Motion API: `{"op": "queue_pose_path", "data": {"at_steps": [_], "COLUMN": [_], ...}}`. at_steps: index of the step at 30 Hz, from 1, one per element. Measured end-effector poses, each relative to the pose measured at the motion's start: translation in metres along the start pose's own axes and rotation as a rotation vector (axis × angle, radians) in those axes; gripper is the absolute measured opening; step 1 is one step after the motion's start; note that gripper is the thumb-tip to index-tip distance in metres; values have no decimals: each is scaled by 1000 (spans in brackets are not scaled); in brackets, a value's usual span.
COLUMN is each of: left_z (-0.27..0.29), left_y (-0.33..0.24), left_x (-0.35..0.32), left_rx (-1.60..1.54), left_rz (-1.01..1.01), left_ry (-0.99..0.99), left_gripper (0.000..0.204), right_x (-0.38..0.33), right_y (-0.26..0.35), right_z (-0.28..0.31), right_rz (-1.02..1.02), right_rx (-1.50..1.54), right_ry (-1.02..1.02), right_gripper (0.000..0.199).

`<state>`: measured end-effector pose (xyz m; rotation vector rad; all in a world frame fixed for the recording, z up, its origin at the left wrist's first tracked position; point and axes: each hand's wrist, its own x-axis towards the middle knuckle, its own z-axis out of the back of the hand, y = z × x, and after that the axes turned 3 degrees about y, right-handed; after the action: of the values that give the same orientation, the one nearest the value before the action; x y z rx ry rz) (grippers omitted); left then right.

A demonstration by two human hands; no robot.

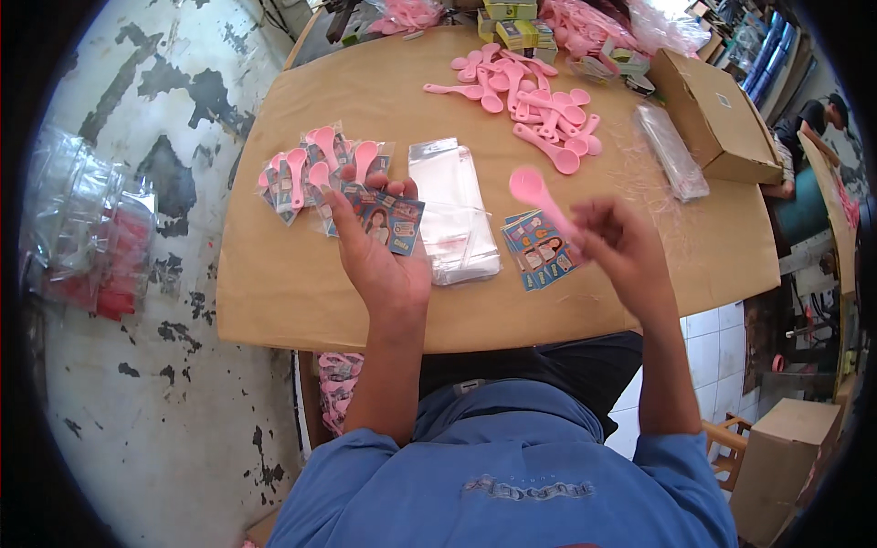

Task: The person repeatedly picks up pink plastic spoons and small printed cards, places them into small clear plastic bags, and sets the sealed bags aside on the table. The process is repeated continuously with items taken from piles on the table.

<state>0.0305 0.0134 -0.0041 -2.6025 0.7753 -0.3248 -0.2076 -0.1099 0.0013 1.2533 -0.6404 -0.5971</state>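
Pink spoons (pixel 574 114), smooth plastic with round bowls, lie heaped toward the far side of your brown table (pixel 320 292), beyond glossy clear bags (pixel 449 224) and blue lettered cards (pixel 541 258), while your left hand (pixel 385 263) grips a figure-printed card (pixel 391 228) and your right hand (pixel 630 260) pinches one spoon (pixel 541 198).

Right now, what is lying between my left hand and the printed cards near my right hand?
The head view shows clear plastic bags between your left hand and the printed cards.

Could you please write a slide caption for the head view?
Left grip holding a printed card, right grip a pink spoon, above a brown tabletop.
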Motion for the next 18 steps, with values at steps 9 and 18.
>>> {"op": "queue_pose_path", "data": {"at_steps": [9,18], "left_z": [-9,-15], "left_y": [23,34], "left_x": [-17,-34], "left_rx": [123,-53], "left_rz": [108,355], "left_ry": [77,95], "left_gripper": [47,50], "right_x": [-33,-23], "right_y": [15,15], "right_z": [-35,-59], "right_rz": [-104,15], "right_rx": [226,528], "right_ry": [114,53], "right_gripper": [29,34]}}
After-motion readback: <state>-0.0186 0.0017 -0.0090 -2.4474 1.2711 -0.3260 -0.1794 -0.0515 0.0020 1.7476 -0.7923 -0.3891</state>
